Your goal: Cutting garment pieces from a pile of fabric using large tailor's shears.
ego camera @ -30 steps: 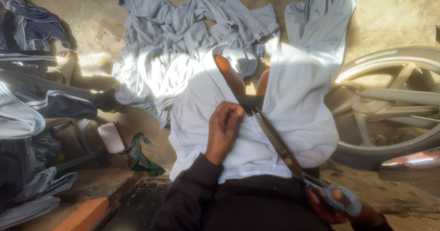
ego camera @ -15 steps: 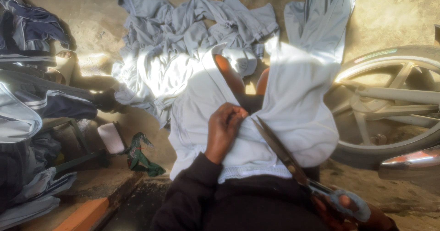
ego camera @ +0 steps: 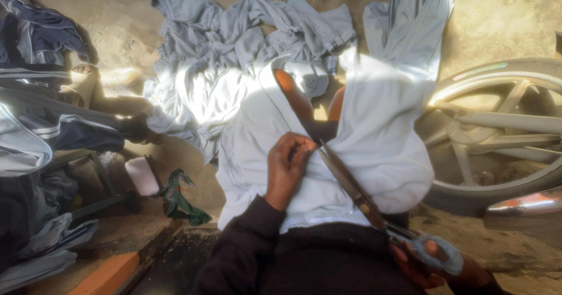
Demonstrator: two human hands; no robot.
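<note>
L hand (ego camera: 288, 165) pinched the cut edge of the pale grey garment (ego camera: 380, 148) draped over the lap. R hand (ego camera: 430, 263) gripped the scissors (ego camera: 374, 204) by the handles — blades w/ tips at the L fingers, in the slit. Grey clothes pile (ego camera: 234, 49) lay beyond; wheel (ego camera: 497, 125) to the right.

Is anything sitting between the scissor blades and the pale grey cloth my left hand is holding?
Nothing visible: the long metal scissors in the right hand already reach the pale grey cloth beside the left hand.
</note>
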